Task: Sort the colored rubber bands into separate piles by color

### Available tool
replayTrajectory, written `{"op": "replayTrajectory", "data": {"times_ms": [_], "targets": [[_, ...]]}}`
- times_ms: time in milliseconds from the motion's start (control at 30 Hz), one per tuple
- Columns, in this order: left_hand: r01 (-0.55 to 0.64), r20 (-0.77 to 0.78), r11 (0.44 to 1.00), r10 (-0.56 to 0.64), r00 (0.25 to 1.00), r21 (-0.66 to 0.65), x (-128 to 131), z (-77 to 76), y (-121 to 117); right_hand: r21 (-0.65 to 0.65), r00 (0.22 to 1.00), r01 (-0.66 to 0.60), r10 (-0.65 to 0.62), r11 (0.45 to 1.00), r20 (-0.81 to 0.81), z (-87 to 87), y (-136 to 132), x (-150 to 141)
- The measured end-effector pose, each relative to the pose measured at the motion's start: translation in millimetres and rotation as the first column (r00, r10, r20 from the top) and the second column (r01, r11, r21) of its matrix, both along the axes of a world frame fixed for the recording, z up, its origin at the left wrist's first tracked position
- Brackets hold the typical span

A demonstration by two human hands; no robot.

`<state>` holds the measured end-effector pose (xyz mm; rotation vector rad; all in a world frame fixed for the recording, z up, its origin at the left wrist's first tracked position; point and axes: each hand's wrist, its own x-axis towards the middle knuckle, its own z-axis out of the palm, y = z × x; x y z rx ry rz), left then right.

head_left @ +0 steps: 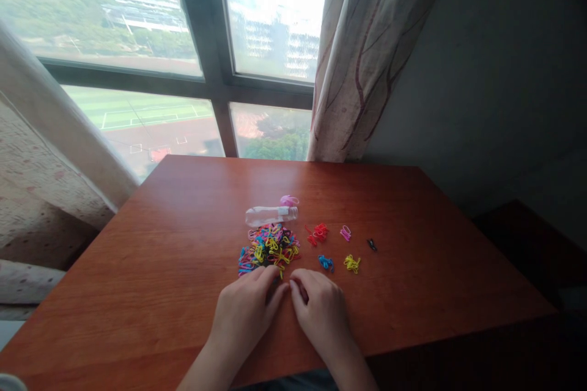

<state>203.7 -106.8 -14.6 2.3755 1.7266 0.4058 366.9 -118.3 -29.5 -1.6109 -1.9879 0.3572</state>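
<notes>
Left to right, clock from where my fingertips meet. Left hand (pixel 243 302): palm down, fingers curled at the mixed pile's near edge, thumb angled in; can't tell if it pinches anything. Clear plastic container (pixel 263 216): on its side, 11 to 12. Mixed pile (pixel 271 247) of small coloured loops: 11 o'clock, holds most of them. Pink bunch (pixel 288 200): 12, just beyond the container. Right hand (pixel 323 302): fingers bent, thumb and index tips close together, near the left thumb; grip hidden, can't tell. Single-colour groups, all small, apart: red cluster (pixel 320 233) 1 o'clock, blue cluster (pixel 326 263) 2, pink loops (pixel 345 233) 1 to 2, yellow cluster (pixel 352 264) 2 to 3, black piece (pixel 372 245) 2, farthest right on the tabletop (pixel 413 281).
</notes>
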Motion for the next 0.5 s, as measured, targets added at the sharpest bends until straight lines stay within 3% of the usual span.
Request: {"op": "replayTrajectory", "data": {"times_ms": [500], "targets": [[0.000,0.034,0.995,-0.003,0.999,0.097,1.2,-6.1,-0.8,0.005,1.000,0.001,-0.001,1.000,-0.017,2.4,1.1,-0.5]]}}
